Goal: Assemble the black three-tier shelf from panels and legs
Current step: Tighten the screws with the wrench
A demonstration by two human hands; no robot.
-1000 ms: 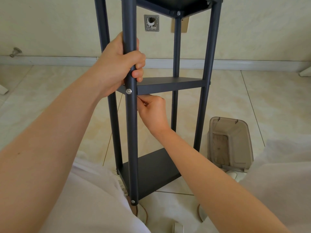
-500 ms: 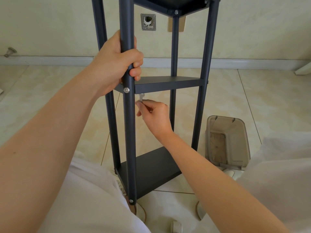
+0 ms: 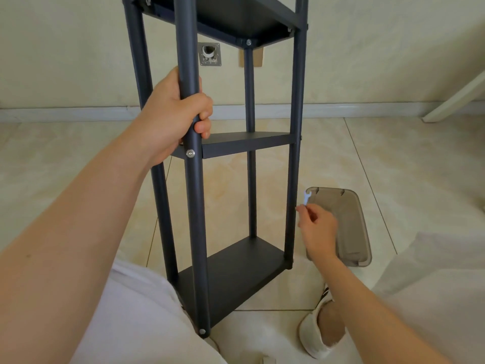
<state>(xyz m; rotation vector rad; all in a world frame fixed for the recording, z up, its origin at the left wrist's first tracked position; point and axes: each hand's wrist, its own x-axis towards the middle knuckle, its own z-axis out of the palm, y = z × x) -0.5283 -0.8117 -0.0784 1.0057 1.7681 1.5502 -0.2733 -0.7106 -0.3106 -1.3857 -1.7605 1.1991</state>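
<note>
Now: shelf [image 3: 246, 144] stands upright on the tiled floor [image 3: 393, 158], close in front of the person, three panels seated in four legs. Holding: left hand [image 3: 170, 119] wrapped round the near front leg [image 3: 195, 219] just above the middle panel, fingers curled tight. Tool: right hand [image 3: 319, 227] pinches a small wrench [image 3: 306, 198] between thumb and fingertips, near a clear tub [image 3: 354, 232]. Judgement: the frame looks stiff but tall and narrow, so probably tippy, and the tube is smooth. Best held on a leg close to a panel joint.

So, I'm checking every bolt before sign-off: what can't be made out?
Head view:
- top panel, cut off by the frame's upper edge.
- middle panel's far-left corner, hidden behind the left hand.
- wrench in the right hand: too small, blurred.
- bottom panel's left edge, covered by the trousers.
</note>
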